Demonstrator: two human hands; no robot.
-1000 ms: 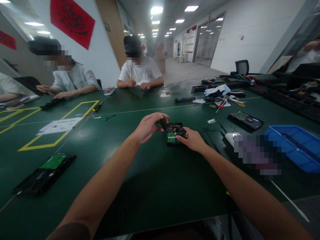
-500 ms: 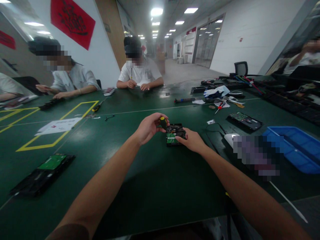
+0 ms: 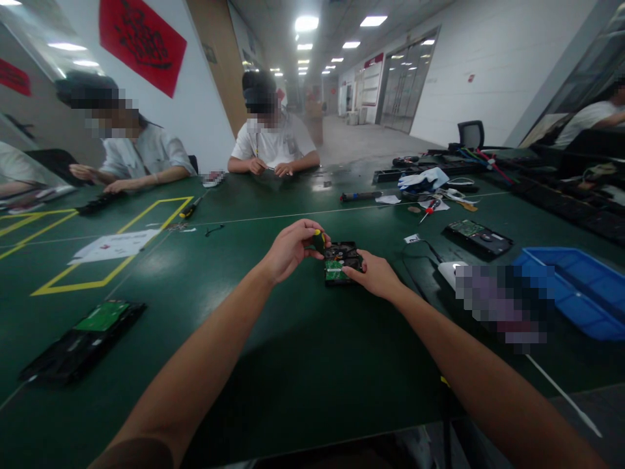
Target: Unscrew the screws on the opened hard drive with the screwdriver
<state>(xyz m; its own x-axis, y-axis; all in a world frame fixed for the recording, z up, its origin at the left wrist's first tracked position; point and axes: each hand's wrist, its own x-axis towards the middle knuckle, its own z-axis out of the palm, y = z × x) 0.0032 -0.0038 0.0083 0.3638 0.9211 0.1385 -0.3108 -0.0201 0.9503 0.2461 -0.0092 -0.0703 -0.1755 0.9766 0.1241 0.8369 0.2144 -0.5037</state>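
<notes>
My left hand (image 3: pixel 295 249) is closed around the handle of a screwdriver (image 3: pixel 319 241), dark with yellow marks. The tool stands roughly upright over the left edge of a hard drive (image 3: pixel 342 264); its tip is hidden from me. That drive lies on the dark green table (image 3: pixel 312 365) with its green circuit board (image 3: pixel 334 270) facing up. From the right, my right hand (image 3: pixel 374 273) grips the drive's side, thumb over the top and fingers along the edge.
Another drive (image 3: pixel 478 238) and a blue tray (image 3: pixel 581 293) lie to the right, near a blurred-out device on a cable. At left are a black unit with a green board (image 3: pixel 83 342) and papers (image 3: pixel 114 246). Co-workers (image 3: pixel 273 140) sit across the table.
My hands, the screwdriver and the hard drive look almost unmoved. The person at the far right has shifted posture, and the co-worker at left has moved a hand slightly.
</notes>
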